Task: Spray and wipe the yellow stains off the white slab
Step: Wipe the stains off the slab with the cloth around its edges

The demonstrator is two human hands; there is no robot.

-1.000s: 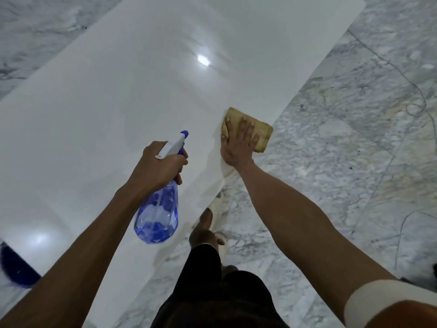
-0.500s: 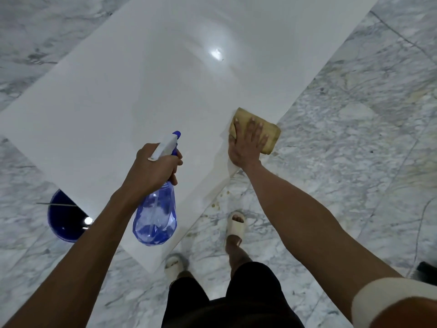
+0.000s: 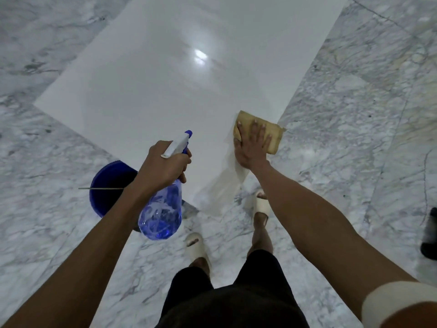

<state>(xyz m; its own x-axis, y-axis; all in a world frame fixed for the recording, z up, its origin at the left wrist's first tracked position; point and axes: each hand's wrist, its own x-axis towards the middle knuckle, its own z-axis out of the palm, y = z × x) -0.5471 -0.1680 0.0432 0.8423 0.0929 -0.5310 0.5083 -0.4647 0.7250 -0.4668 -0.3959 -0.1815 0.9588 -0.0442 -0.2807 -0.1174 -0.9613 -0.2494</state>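
Observation:
A glossy white slab [image 3: 165,86] lies on the marble floor and runs away from me. My right hand [image 3: 251,145] presses flat, fingers straight, on a tan cloth [image 3: 274,136] at the slab's right edge near its near corner. My left hand [image 3: 160,166] grips the neck of a clear blue spray bottle [image 3: 160,214] with a white and blue nozzle, held above the slab's near edge and pointing away from me. I see no yellow stain on the bare slab surface.
A blue bucket [image 3: 106,185] with a thin metal handle stands on the floor to the left of the slab's near corner, partly behind my left arm. My feet in pale slippers [image 3: 261,204] stand by that corner. A dark object [image 3: 429,235] sits at the right edge.
The view has pulled back toward the slab's near corner, bringing the bucket and my feet into sight. My right hand keeps the cloth pressed along the right edge; my left still holds the bottle.

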